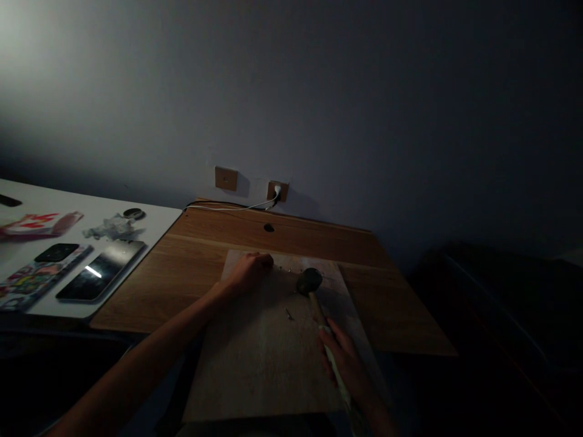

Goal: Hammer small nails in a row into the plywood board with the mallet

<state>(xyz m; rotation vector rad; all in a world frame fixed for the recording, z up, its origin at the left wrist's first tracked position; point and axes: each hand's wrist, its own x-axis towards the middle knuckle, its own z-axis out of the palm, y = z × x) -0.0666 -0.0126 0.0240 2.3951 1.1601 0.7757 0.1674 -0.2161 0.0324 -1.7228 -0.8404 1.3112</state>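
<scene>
A mallet (310,281) with a dark rounded head and a pale handle is in my right hand (342,352), the fingers wrapped round the handle. Its head is over a light wooden board (255,370), among several small nails. One loose nail (288,314) lies on the board below the head, and another nail (290,269) is near the board's far edge. My left hand (251,269) rests at the board's far left part with its fingers curled together. Whatever they pinch, if anything, is too dark and small to make out.
Beneath the board is a brown wooden desk (177,267) with a dark round hole. To the left, a white table (157,215) bears a phone (102,271), a patterned phone case (36,276) and crumpled plastic (113,227). Cables run to a wall socket (283,193).
</scene>
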